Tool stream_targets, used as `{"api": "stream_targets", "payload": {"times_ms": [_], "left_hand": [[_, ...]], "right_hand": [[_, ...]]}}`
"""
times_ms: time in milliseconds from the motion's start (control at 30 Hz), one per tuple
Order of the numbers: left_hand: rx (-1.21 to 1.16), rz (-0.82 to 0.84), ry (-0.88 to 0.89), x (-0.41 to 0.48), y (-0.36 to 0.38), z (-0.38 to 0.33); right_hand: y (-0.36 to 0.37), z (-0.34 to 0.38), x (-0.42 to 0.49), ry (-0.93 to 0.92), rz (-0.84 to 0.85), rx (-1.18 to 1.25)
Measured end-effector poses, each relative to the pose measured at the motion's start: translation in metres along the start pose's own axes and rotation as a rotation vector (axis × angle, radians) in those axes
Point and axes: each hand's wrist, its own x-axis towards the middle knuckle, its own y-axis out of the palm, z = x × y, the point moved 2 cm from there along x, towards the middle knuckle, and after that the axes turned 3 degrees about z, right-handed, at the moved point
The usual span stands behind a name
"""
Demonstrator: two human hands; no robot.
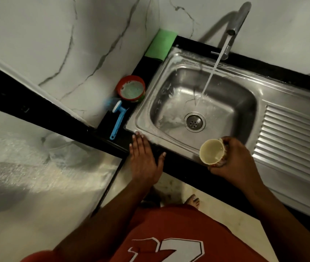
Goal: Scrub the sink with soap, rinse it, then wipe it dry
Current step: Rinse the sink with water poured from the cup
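Right grip [234,160] holds one cup [211,151].

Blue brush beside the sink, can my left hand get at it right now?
Probably yes. The left hand lies flat and empty on the counter edge; the blue brush lies just beyond, handle end nearest, nothing between.

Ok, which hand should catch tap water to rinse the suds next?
Probably right. The right hand grips the cup at the sink front rim, near the running stream; the left hand rests flat on the counter edge, holding nothing.
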Motion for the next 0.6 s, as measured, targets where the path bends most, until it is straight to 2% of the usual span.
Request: {"api": "stream_targets", "payload": {"times_ms": [133, 300, 367, 500, 600], "left_hand": [[-0.029, 0.018, 0.022, 0.027, -0.002, -0.004], [0.046, 0.146, 0.196, 0.062, -0.011, 0.007], [0.012, 0.121, 0.243, 0.066, -0.018, 0.015], [-0.076, -0.089, 0.236, 0.041, -0.026, 0.036], [-0.083, -0.116, 0.178, 0.021, -0.024, 0.044]], "right_hand": [[0.022, 0.035, 0.023, -0.067, 0.083, -0.15], [0.048, 0.085, 0.051, -0.08, 0.087, -0.117], [0.054, 0.092, 0.057, -0.053, 0.048, 0.028], [0.059, 0.081, 0.061, 0.076, 0.044, 0.419], [0.055, 0.067, 0.055, 0.122, 0.003, 0.501]]}}
